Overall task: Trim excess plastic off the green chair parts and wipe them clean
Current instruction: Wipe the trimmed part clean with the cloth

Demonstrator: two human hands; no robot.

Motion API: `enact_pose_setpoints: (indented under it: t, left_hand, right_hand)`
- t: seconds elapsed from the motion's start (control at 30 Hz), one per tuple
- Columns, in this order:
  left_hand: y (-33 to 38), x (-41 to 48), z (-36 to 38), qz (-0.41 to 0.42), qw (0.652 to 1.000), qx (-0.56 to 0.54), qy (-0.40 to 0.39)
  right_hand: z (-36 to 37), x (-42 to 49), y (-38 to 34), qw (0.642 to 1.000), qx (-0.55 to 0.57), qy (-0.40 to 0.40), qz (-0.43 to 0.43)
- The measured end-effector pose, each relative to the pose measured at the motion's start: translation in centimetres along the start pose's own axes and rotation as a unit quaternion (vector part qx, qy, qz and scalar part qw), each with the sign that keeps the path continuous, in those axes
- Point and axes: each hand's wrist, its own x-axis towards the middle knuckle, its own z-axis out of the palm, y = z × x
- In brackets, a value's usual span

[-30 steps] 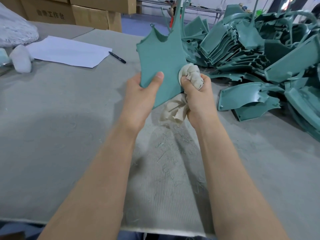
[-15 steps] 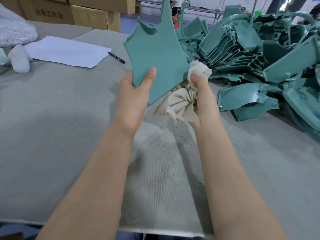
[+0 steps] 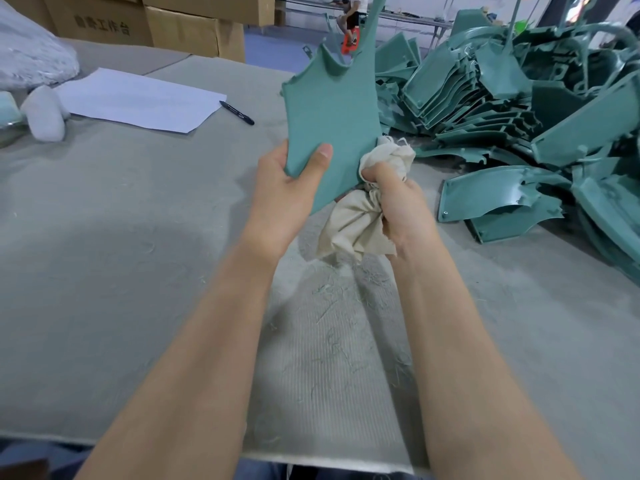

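**Room on my left, pile on my right**

From 7 to 10 o'clock of my left hand (image 3: 287,188) the table (image 3: 104,237) gives flat, open room. Paper (image 3: 138,98) and pen (image 3: 236,113) lie low at 10 to 11, and boxes (image 3: 194,29) wall off 11 to 12. From 1 to 4 the pile (image 3: 485,109) hems in my right hand (image 3: 398,199), its closest piece near the cloth (image 3: 349,226). The part (image 3: 332,116) stands up at 12.

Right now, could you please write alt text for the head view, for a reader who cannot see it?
Over a grey worktable, the left hand grips a flat green chair part upright while the right hand holds a bunched beige cloth against its lower edge. More green parts lie piled to the right.
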Motion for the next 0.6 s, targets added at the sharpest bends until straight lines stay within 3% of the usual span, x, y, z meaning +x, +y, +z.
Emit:
enact_pose_setpoints:
  t: [0.1, 0.23, 0.43, 0.6]
  left_hand:
    - [-0.1, 0.0, 0.1, -0.001, 1.000, 0.000, -0.006]
    - [-0.4, 0.0, 0.2, -0.001, 1.000, 0.012, -0.018]
    - [-0.9, 0.2, 0.0, -0.004, 1.000, 0.010, -0.011]
    - [-1.2, 0.0, 0.2, 0.004, 0.999, 0.021, -0.024]
  right_hand:
    - [0.0, 0.2, 0.2, 1.000, 0.004, 0.007, -0.003]
    - [0.4, 0.5, 0.6, 0.994, 0.105, 0.002, 0.011]
    - [0.0, 0.9, 1.1, 0.999, 0.050, -0.004, 0.012]
    - [0.2, 1.5, 1.7, 0.995, 0.086, 0.018, 0.047]
